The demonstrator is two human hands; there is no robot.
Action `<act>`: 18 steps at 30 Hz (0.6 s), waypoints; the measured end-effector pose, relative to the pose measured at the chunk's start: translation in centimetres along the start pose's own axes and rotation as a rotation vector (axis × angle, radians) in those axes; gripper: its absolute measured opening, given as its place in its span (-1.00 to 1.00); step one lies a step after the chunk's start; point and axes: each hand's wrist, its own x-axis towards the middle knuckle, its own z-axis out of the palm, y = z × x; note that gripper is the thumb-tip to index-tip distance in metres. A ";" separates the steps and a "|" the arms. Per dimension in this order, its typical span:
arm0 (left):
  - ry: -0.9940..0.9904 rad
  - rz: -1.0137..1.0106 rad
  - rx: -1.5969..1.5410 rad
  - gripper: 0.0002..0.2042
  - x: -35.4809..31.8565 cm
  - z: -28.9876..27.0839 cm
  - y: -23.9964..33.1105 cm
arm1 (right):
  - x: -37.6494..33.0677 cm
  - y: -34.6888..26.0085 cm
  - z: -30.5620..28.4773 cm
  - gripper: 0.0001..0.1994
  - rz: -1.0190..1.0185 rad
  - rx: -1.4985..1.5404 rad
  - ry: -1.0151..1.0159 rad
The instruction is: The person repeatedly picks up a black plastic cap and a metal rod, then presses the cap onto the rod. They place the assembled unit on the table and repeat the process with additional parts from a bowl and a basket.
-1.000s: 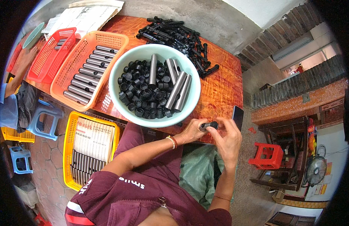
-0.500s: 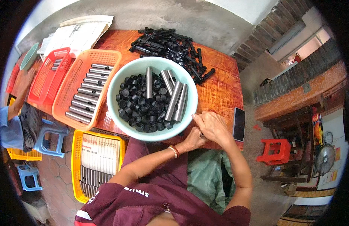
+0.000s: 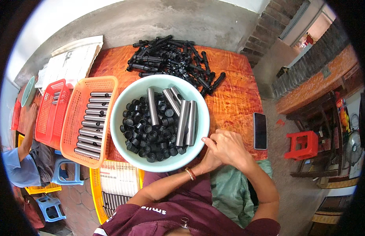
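Observation:
My right hand (image 3: 228,147) is closed with its back up, just off the lower right rim of a pale green bowl (image 3: 118,147). Partly beneath it, my left hand (image 3: 209,162) is closed too, its fingers mostly covered. The two meet at the table's near edge, and whatever they grip between them is hidden. Many small black caps (image 3: 151,136) fill the left and middle of the bowl. Several steel tubes lie on top of them, among them a tube (image 3: 152,106) in the middle and another tube (image 3: 182,122) leaning by the right wall.
Black plastic parts (image 3: 172,59) are heaped behind the bowl. Left of it stand an orange basket (image 3: 66,129) of steel tubes and a red basket (image 3: 44,114). A phone (image 3: 260,131) lies at the right edge. Below is a yellow crate (image 3: 96,188). Another person's arm (image 3: 29,128) is far left.
The view has shifted, so the table and bowl sit lower in the picture. My hands stay together beside the bowl, with the right one now covering more of the left.

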 end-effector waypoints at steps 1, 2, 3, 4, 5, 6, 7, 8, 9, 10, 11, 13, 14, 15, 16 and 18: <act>-0.009 -0.019 -0.011 -0.58 -0.2 0.0 -0.2 | 0.1 0.0 0.0 -0.55 0.011 -0.002 -0.010; -0.016 -0.024 -0.011 -0.58 -0.3 -0.1 -0.4 | 0.1 -0.2 -0.2 -0.55 0.022 -0.004 -0.021; -0.013 -0.029 -0.011 -0.59 -0.3 -0.1 -0.3 | 0.0 -0.3 -0.3 -0.55 0.033 -0.008 -0.033; -0.011 -0.031 -0.009 -0.59 -0.3 -0.1 -0.1 | 0.0 -0.4 -0.3 -0.56 0.039 -0.013 -0.047; -0.004 -0.032 -0.005 -0.59 -0.2 -0.2 0.0 | 0.0 -0.5 -0.3 -0.57 0.045 -0.018 -0.061; -0.001 -0.029 -0.001 -0.60 0.0 -0.2 0.3 | 0.0 -0.5 -0.5 -0.57 0.052 -0.028 -0.069; 0.006 -0.028 0.007 -0.60 0.0 -0.2 0.7 | 0.1 -0.4 -0.4 -0.57 0.054 -0.028 -0.052; 0.014 -0.024 0.017 -0.60 0.2 -0.3 1.1 | 0.2 -0.3 -0.1 -0.57 0.056 -0.028 -0.035; 0.020 -0.007 0.033 -0.61 0.7 -0.4 1.6 | 0.3 -0.2 -0.1 -0.57 0.057 -0.033 -0.010; 0.021 0.001 0.042 -0.61 1.0 -0.5 2.2 | 0.4 -0.1 -0.1 -0.55 0.066 -0.034 -0.020; 0.017 0.001 0.043 -0.61 0.9 -0.4 2.6 | 0.5 0.1 -0.1 -0.54 0.073 -0.035 -0.030; -0.011 -0.004 0.028 -0.61 1.2 -0.5 3.3 | 0.9 0.3 -0.1 -0.52 0.073 -0.035 -0.031; -0.034 -0.010 0.010 -0.60 1.3 -0.6 3.6 | 0.8 0.2 0.1 -0.52 0.072 -0.028 -0.030; -0.050 -0.016 -0.007 -0.59 1.3 -0.8 3.8 | 0.7 -0.1 0.1 -0.52 0.065 -0.023 -0.031; -0.066 -0.022 -0.024 -0.58 1.2 -0.9 3.9 | 0.6 -0.5 -0.1 -0.52 0.062 -0.021 -0.048; -0.104 -0.034 -0.059 -0.55 1.0 -1.1 4.1 | 0.2 -0.8 -0.3 -0.52 0.067 -0.028 -0.075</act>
